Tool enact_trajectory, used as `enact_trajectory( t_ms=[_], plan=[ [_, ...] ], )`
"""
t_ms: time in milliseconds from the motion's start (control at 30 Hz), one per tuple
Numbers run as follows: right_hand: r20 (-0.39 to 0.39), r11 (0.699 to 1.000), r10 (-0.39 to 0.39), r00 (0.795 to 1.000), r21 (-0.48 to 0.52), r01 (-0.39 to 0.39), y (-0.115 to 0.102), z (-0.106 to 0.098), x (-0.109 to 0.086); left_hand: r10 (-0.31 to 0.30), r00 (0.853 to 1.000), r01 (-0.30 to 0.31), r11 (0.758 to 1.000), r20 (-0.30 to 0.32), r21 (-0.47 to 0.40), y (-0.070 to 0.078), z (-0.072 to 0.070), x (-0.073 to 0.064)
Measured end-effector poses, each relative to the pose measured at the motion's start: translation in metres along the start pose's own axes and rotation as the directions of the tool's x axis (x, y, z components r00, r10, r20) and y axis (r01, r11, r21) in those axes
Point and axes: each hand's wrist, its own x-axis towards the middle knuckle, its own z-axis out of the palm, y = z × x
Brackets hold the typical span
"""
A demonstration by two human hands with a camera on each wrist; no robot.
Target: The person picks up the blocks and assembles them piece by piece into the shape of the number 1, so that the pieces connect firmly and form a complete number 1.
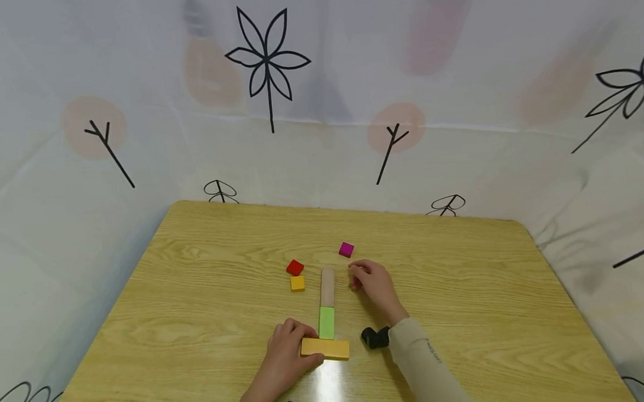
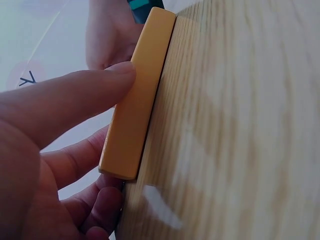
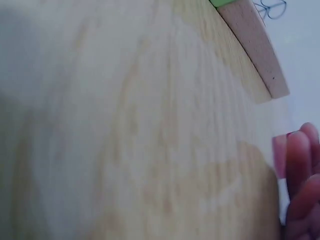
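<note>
My left hand (image 1: 289, 351) holds a long orange block (image 1: 329, 349) crosswise at its left end, thumb on the near side and fingers at the far side. In the left wrist view, the thumb lies against the face of this orange block (image 2: 136, 100). Just beyond the block is a green block (image 1: 327, 322), in line with a pale wooden block (image 1: 327, 288). My right hand (image 1: 377, 288) is over the table, right of the wooden block, its fingers loosely bent and holding nothing. Nearest its fingertips is a magenta cube (image 1: 347, 250), partly covered by fingers in the right wrist view.
A red block (image 1: 295, 267) and a small yellow-orange block (image 1: 297, 283) sit left of the wooden block. Everything stands on a wood-grain table (image 1: 197, 276). A patterned white cloth (image 1: 320, 159) hangs behind and beside it.
</note>
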Motion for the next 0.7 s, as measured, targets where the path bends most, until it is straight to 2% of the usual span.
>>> enact_trajectory(
  t_ms=[133, 333, 533, 700],
  plan=[
    [-0.008, 0.996, 0.028, 1.000, 0.086, -0.027, 0.006, -0.003, 0.007, 0.001, 1.000, -0.001, 1.000, -0.002, -0.003, -0.001, 0.000, 0.000],
    [0.018, 0.990, 0.060, 0.998, 0.130, -0.062, 0.008, -0.008, 0.018, 0.007, 1.000, -0.007, 1.000, -0.006, 0.003, -0.003, 0.000, -0.001],
    [0.009, 0.963, 0.141, 0.990, 0.229, -0.139, 0.000, -0.005, 0.029, 0.002, 1.000, -0.001, 1.000, -0.004, 0.011, -0.002, -0.001, -0.001],
    [-0.018, 0.968, 0.145, 0.989, 0.209, -0.138, -0.006, -0.005, 0.035, -0.003, 1.000, 0.003, 1.000, 0.000, 0.012, 0.001, -0.001, -0.001]
  ],
)
